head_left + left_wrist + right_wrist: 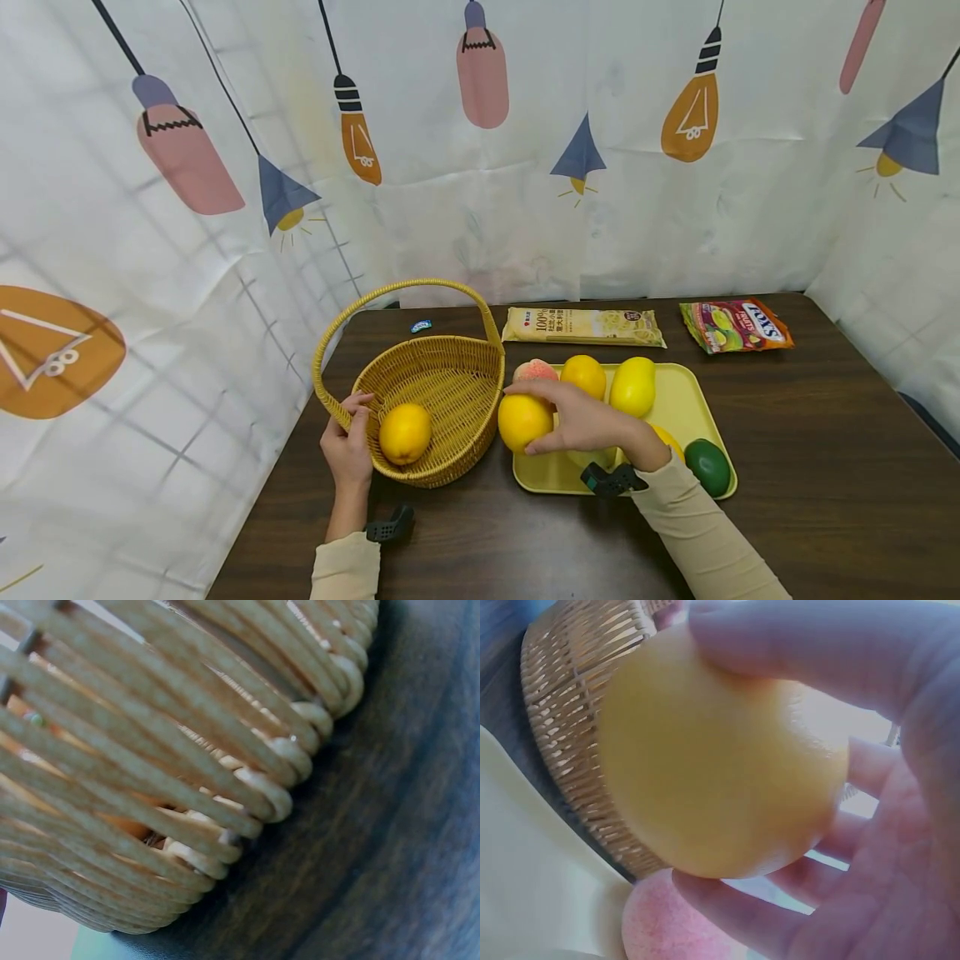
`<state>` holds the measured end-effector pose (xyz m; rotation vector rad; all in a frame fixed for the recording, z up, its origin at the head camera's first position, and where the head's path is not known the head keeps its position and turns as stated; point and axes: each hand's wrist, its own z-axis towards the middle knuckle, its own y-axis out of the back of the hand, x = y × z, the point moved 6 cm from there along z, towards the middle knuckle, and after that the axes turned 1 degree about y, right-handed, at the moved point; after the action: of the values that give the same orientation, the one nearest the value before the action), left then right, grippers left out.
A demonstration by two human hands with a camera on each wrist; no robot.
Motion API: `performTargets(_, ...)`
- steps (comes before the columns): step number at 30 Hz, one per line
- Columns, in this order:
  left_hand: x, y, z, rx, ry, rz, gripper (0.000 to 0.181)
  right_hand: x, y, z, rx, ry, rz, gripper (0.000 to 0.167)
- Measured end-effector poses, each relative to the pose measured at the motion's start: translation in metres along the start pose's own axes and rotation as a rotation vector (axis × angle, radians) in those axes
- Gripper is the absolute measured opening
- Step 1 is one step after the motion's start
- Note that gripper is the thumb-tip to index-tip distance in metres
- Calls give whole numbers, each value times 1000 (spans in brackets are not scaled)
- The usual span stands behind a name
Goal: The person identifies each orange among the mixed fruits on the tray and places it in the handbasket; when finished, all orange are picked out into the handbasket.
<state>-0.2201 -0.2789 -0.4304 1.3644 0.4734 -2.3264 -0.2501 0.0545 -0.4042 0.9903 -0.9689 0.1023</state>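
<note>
An orange [524, 423] is gripped in my right hand [581, 421], thumb on one side and fingers on the other. It hangs at the tray's left edge, beside the basket; the right wrist view shows the same orange [720, 757] up close. My left hand [348, 442] holds the wicker basket [457, 375] by its left side, where the arched handle meets the rim. Another orange [405, 433] lies inside the basket. On the yellow tray [686, 408] are a peach [536, 370], an orange [583, 376], a yellow pear-like fruit [633, 387] and a dark green avocado-like fruit [707, 467].
Behind the tray lies a long pasta packet [583, 326]. A colourful candy bag [737, 325] is at the back right, and a small blue wrapper [422, 326] sits behind the basket. A printed white curtain [510, 208] borders the dark table [810, 467].
</note>
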Motion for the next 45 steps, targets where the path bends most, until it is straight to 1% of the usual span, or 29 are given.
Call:
performTargets(3, 8, 2, 1, -1, 2, 3, 16, 0, 2, 1, -37, 5, 63, 79)
performTargets(6, 11, 2, 2, 1, 1, 8, 16, 1, 3, 2, -73, 20, 142, 76)
performTargets(9, 5, 1, 1, 5, -5, 7, 17, 4, 4, 5, -113, 36, 197, 74)
performTargets(13, -3, -1, -1, 7, -14, 1, 17, 8, 2, 8, -172, 34, 241, 74)
performTargets(14, -3, -1, -1, 6, -15, 2, 16, 9, 2, 9, -188, 31, 253, 74)
performTargets(16, 1, 0, 0, 6, -12, 5, 16, 10, 0, 10, -218, 27, 270, 74)
performTargets(21, 19, 3, 3, -7, 10, 25, 17, 14, -6, 14, -273, 48, 279, 75)
performTargets(24, 25, 4, 4, -16, 20, 28, 20, 17, -11, 18, -291, 75, 291, 77)
performTargets(27, 26, 5, 3, -21, 22, 29, 23, 19, -18, 22, -310, 89, 300, 79)
performTargets(30, 27, 4, 3, -21, 17, 32, 23, 23, -25, 25, -322, 84, 288, 81)
performTargets(33, 27, 4, 3, -20, 8, 33, 21, 40, -25, 25, -334, 88, 267, 78)
performTargets(34, 26, 4, 3, -19, 6, 33, 20, 41, -26, 25, -342, 95, 264, 77)
performTargets(37, 25, 4, 4, -14, -1, 33, 18, 40, -30, 27, -356, 112, 261, 75)
performTargets(40, 25, 4, 4, -16, -1, 35, 20, 26, -38, 32, -360, 121, 264, 76)
performTargets(45, 26, 5, 3, -29, 11, 40, 22, 26, -41, 35, -365, 133, 254, 75)
